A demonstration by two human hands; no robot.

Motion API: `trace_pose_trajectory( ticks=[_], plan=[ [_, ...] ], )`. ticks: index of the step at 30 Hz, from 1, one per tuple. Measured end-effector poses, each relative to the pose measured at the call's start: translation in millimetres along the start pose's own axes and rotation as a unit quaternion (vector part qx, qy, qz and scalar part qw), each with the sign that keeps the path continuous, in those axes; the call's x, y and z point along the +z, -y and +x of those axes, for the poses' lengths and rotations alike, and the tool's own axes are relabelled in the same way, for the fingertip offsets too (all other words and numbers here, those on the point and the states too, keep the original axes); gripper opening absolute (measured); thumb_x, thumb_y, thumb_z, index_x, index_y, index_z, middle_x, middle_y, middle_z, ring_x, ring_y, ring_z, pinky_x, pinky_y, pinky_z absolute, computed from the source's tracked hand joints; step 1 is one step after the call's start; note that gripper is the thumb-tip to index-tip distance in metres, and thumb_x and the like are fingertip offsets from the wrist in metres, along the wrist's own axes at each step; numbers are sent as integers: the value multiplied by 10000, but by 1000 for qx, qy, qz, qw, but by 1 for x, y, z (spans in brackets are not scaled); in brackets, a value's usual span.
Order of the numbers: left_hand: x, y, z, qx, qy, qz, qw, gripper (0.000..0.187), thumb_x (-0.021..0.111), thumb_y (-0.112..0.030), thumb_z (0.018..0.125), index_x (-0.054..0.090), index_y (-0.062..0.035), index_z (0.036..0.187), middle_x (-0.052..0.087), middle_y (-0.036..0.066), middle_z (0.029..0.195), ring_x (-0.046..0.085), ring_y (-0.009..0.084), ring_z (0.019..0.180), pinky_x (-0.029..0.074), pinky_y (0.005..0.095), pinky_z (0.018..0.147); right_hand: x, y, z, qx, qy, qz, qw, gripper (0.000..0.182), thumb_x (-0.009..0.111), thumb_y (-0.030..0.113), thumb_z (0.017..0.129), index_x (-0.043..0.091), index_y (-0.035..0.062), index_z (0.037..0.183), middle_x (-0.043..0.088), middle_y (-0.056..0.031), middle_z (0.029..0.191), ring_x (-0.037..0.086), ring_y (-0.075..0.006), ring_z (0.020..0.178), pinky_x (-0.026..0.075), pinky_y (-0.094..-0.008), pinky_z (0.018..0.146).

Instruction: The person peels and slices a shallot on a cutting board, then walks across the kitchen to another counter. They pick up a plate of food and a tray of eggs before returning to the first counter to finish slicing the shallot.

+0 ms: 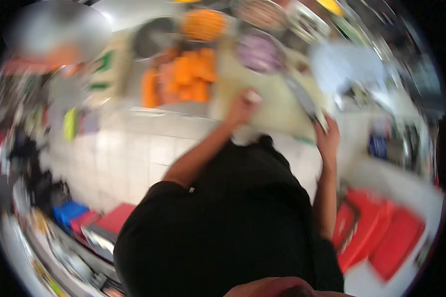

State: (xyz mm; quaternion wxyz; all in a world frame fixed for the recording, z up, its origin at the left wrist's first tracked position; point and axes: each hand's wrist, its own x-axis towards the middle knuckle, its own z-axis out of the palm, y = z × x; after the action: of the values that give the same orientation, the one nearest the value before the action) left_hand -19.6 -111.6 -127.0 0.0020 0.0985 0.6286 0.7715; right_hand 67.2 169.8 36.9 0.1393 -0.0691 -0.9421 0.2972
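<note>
My left hand (pixel 243 108) is closed on a small white piece (pixel 253 96), too blurred to name, over the pale cutting board (pixel 277 106). At the board's right edge my right hand (pixel 327 133) is closed round the handle of a knife (pixel 301 95). The knife's blade points away from me, up and to the left, towards a bowl of purple pieces (pixel 259 51). Large orange chunks (pixel 194 74) lie to the left of the board.
Behind the chunks stand a bowl of orange pieces (pixel 203 24) and a dark bowl (pixel 155 38). A large metal bowl (pixel 57 29) is at the upper left. Right of the board is a translucent bag or container (pixel 349 67). Red crates (pixel 366 232) stand at the lower right.
</note>
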Motion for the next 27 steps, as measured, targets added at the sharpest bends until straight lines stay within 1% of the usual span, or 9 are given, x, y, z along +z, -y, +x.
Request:
trace_pose_trajectory(
  ticks=[1,2,4,8,12,14,16,23,27],
  plan=[
    [-6,-22,-8,-102,-2,19,995,451,715,-119,843,528,-69,1250,622,45,1059,614,149,933,533,313,777,12,-24,-5,3,42,-52,998,329,688,150,839,640,14,1136,634,-201,1097,602,-351,1014,481,-404,881],
    [-13,-28,-11,-32,0,125,992,486,736,-174,825,539,-56,1253,621,76,1095,596,170,1012,518,333,830,17,-22,-9,18,68,-11,997,326,669,160,846,642,22,1141,633,-206,1098,596,-365,1023,472,-418,897],
    [-18,-63,-20,-43,-28,213,976,475,734,-193,807,567,-35,1222,619,127,1086,616,207,971,520,334,806,45,-77,-23,-12,64,-95,993,360,629,136,863,601,28,1206,619,-217,1118,575,-397,1062,464,-442,924],
    [-15,-104,-34,-79,-77,234,966,464,724,-188,798,574,-26,1206,611,155,1114,626,275,976,513,353,845,16,-61,-11,-55,119,-110,985,459,619,33,769,499,26,1212,593,-227,1137,560,-425,1070,456,-461,912],
    [-14,-121,-42,-67,-106,294,948,483,719,-189,779,571,-12,1204,603,172,1173,594,332,1071,477,393,924,5,-66,-20,13,231,-41,972,531,606,28,739,419,26,1236,577,-296,1083,574,-442,1035,455,-465,868],
    [-17,-108,-46,-40,-131,320,938,481,722,-200,773,576,-14,1192,605,176,1152,577,351,1078,466,410,934,0,-74,-38,113,314,1,943,560,603,48,778,376,67,1290,596,-232,982,625,-327,919,485,-412,768],
    [-11,-97,-47,-6,-138,346,928,474,726,-206,767,582,-19,1178,608,177,1126,571,362,1066,463,422,928,-4,-85,-54,169,353,66,918,527,612,66,789,395,62,1269,598,-213,957,620,-301,895,483,-393,759],
    [26,-89,-26,47,-73,413,907,434,728,-201,764,602,-37,1145,617,175,1085,576,362,1030,459,430,923,-11,-131,-105,175,241,317,901,422,642,131,826,459,43,1196,604,-147,869,603,-213,813,475,-329,727],
    [59,-72,-5,81,-15,408,909,442,717,-190,756,599,-40,1155,623,167,1116,574,360,1057,454,427,947,-32,-119,-106,144,226,211,940,310,641,125,818,529,0,1079,624,-152,870,619,-233,796,488,-357,725]
  ],
)
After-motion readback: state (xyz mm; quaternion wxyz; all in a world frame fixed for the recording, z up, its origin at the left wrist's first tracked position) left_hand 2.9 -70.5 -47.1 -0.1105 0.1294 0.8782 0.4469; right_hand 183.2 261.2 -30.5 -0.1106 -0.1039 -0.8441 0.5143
